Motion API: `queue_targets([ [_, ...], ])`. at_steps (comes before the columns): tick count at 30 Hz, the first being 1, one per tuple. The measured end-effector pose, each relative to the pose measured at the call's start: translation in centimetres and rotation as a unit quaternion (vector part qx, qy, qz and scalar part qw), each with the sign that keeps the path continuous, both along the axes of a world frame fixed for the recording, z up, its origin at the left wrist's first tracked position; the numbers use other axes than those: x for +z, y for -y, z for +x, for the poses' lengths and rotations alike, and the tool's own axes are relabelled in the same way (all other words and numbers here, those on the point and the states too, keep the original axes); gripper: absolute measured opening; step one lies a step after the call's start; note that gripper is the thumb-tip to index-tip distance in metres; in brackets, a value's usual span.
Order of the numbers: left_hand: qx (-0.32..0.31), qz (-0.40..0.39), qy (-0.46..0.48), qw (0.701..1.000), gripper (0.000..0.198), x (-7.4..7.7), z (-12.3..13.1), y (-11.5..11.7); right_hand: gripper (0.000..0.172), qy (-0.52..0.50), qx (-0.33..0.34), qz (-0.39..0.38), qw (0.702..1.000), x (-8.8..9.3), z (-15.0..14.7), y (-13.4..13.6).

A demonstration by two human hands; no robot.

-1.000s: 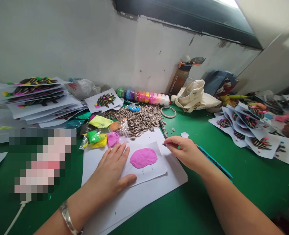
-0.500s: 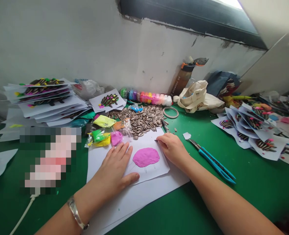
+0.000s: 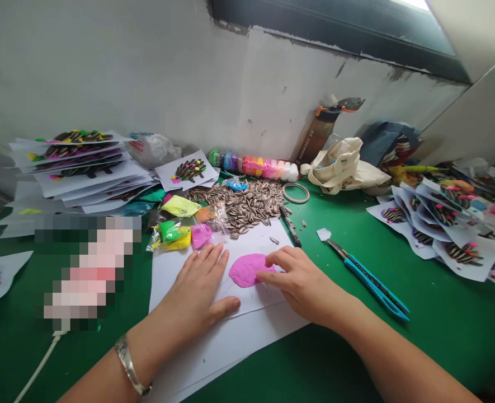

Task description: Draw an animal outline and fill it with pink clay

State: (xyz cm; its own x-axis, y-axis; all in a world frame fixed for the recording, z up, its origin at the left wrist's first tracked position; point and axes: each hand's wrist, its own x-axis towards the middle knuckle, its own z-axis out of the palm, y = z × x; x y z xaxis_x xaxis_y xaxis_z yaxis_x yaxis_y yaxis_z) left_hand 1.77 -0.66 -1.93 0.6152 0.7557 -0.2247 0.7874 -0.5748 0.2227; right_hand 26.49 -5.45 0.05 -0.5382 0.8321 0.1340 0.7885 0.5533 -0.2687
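Note:
A flat oval of pink-purple modelling clay (image 3: 245, 271) sits on a white paper sheet (image 3: 247, 305) with pencil lines below it. My left hand (image 3: 203, 280) lies flat on the sheet, left of the clay, fingers spread. Over the clay's right end is my right hand (image 3: 291, 277), thumb and index finger apart with nothing seen between them; its other fingers are partly hidden. On the paper above it lies a single sunflower seed (image 3: 274, 240). Behind the sheet spreads a heap of striped sunflower seeds (image 3: 255, 204), with bagged clay in green and yellow (image 3: 175, 237) to its left.
A black pen (image 3: 290, 226) and a blue utility knife (image 3: 375, 285) with its blade out lie to the right. A tape roll (image 3: 296, 193) is near the seeds. Paper stacks (image 3: 92, 190) with seed pictures stand left, and more seed pictures (image 3: 440, 224) lie right. A bottle (image 3: 316, 134) leans by the wall.
My right hand has moved down and left from the sheet's upper right onto the clay, its fingers parting. A seed now shows on the paper where its fingertips were. My left hand stays put.

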Motion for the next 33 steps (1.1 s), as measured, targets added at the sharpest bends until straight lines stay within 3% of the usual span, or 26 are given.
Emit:
queue_targets([
  [7,0.002,0.002,0.005,1.000,0.082,0.0,0.1,0.0,0.038,0.052,-0.006,-0.014,0.999,0.0,0.4,-0.2],
  [13,-0.002,0.015,0.017,1.000,0.082,-0.3,0.0,0.0,0.035,0.039,-0.013,-0.039,0.998,0.8,0.7,-0.1],
  [18,-0.004,0.030,0.029,0.999,0.082,-0.7,-0.2,0.0,0.042,0.011,-0.012,-0.045,0.999,1.0,1.0,0.1],
  [24,-0.010,0.046,0.046,0.998,0.081,-1.1,-0.4,0.0,0.032,0.040,-0.004,-0.060,0.997,1.0,0.9,-0.1],
  [33,-0.001,0.019,0.024,1.000,0.081,-0.5,-0.1,-0.1,0.030,0.033,-0.011,-0.085,0.996,1.5,2.1,-0.2],
])
